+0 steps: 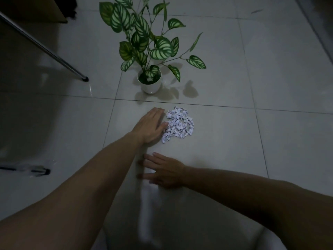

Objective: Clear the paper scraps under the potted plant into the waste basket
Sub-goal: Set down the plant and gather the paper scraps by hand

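A heap of small crumpled white paper scraps lies on the tiled floor, just in front of a potted plant with striped green leaves in a white pot. My left hand lies flat on the floor with fingers together, its edge touching the left side of the heap. Nearer to me, my right hand rests palm down on the floor with fingers spread, apart from the scraps. Neither hand holds anything. No waste basket is in view.
A slanted metal leg with a black foot comes down at the left. A dark object lies on the floor at the lower left. Pale light-coloured cloth shows at the bottom centre.
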A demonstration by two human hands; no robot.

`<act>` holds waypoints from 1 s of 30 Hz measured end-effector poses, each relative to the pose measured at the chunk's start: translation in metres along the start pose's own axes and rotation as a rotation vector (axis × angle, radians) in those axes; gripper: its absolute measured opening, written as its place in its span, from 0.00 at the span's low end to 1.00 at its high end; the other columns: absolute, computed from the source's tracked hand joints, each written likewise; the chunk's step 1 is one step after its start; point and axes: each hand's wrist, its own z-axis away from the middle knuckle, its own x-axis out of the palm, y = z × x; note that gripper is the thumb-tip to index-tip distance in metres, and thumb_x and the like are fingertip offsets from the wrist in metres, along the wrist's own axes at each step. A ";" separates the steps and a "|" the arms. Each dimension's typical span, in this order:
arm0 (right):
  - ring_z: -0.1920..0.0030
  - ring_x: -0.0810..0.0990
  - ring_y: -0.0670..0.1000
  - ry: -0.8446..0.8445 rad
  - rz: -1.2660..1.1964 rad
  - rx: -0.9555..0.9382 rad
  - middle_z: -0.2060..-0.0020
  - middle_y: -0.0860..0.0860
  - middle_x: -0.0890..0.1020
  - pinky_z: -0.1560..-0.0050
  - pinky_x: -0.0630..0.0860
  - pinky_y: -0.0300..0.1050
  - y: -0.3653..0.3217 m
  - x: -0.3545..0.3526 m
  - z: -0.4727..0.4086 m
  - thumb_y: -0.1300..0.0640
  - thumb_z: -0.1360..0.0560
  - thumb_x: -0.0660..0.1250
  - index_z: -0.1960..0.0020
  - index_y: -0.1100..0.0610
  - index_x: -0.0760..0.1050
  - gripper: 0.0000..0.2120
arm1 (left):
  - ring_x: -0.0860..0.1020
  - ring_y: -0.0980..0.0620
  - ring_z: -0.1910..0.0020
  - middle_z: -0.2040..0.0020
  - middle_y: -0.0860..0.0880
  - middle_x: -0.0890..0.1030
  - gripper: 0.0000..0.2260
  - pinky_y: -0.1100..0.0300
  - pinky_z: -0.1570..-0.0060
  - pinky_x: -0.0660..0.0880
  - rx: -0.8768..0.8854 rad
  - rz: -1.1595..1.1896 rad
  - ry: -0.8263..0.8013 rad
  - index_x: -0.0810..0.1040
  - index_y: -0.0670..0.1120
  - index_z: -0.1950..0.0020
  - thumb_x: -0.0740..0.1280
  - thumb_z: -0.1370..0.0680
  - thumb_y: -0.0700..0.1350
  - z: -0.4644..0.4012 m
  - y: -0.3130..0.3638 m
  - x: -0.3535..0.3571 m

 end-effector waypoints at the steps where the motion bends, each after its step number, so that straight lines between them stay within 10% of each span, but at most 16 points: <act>1: 0.23 0.55 0.62 -0.010 0.014 0.055 0.24 0.59 0.61 0.23 0.53 0.61 0.006 -0.001 0.000 0.44 0.19 0.54 0.24 0.45 0.60 0.23 | 0.51 0.50 0.21 0.19 0.48 0.54 0.30 0.48 0.23 0.53 -0.009 0.014 0.006 0.51 0.49 0.20 0.48 0.19 0.63 -0.001 0.000 0.000; 7: 0.21 0.45 0.60 0.075 0.033 0.427 0.21 0.59 0.52 0.23 0.44 0.59 0.054 -0.028 0.015 0.46 0.18 0.53 0.22 0.50 0.50 0.28 | 0.55 0.48 0.22 0.20 0.46 0.59 0.29 0.51 0.24 0.54 -0.058 0.080 0.072 0.56 0.47 0.21 0.51 0.18 0.61 -0.009 -0.007 0.001; 15: 0.22 0.34 0.55 0.117 -0.119 0.742 0.21 0.55 0.39 0.24 0.38 0.62 0.090 -0.036 0.048 0.23 0.31 0.53 0.21 0.47 0.39 0.49 | 0.47 0.51 0.21 0.19 0.51 0.46 0.42 0.51 0.24 0.49 -0.102 0.138 0.045 0.45 0.54 0.20 0.56 0.26 0.73 0.014 0.004 0.011; 24: 0.22 0.34 0.54 0.150 -0.214 0.679 0.21 0.51 0.39 0.24 0.35 0.55 0.139 -0.043 0.037 0.22 0.34 0.57 0.21 0.49 0.37 0.55 | 0.35 0.49 0.22 0.20 0.45 0.35 0.58 0.51 0.23 0.40 0.009 0.003 0.049 0.37 0.50 0.20 0.58 0.36 0.81 -0.003 0.016 0.043; 30: 0.21 0.46 0.50 0.214 -0.252 0.562 0.20 0.51 0.51 0.21 0.47 0.49 0.161 -0.034 0.024 0.33 0.24 0.57 0.21 0.53 0.49 0.41 | 0.53 0.45 0.21 0.20 0.46 0.56 0.46 0.49 0.24 0.50 0.056 -0.089 0.114 0.51 0.47 0.20 0.54 0.28 0.75 -0.024 0.005 0.045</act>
